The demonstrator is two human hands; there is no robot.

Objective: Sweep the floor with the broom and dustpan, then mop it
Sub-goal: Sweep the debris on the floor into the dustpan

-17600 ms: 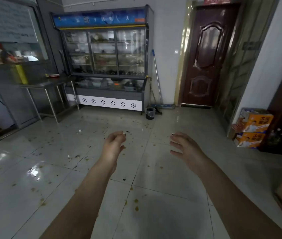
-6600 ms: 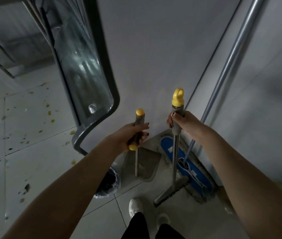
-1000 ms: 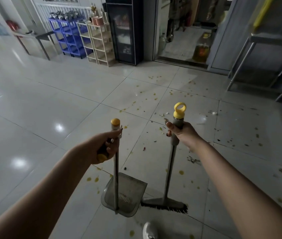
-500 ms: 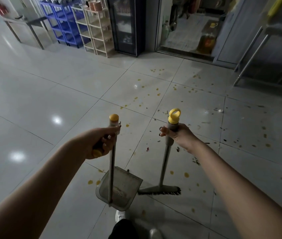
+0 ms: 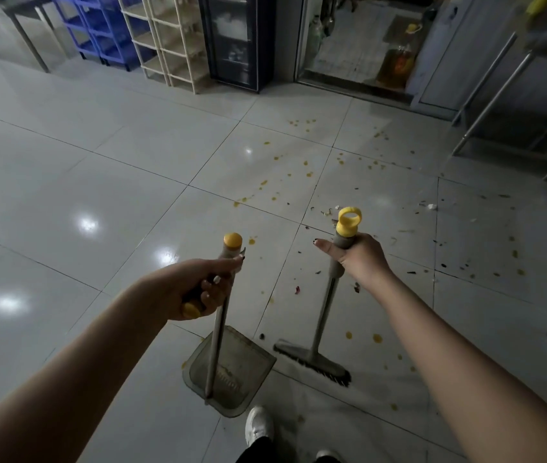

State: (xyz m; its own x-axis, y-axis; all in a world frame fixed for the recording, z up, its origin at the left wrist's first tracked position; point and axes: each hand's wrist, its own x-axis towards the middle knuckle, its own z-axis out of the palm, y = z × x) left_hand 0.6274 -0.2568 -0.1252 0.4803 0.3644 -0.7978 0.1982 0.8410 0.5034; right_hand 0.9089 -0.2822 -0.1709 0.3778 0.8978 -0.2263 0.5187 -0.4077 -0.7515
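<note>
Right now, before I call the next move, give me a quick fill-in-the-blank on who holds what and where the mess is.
1. The left hand grips the handle of the ____.
2. The right hand grips the broom just below its ____ loop cap.
3. The broom head sits to the ____ of the dustpan.
4. The floor spots ahead are mostly ____ in colour.

Missing words: dustpan; yellow; right; yellow

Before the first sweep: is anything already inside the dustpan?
The dustpan held by the left hand looks mostly empty, with a pale smudge near its back wall. Its handle crosses the middle, hiding a strip of the pan.
</note>
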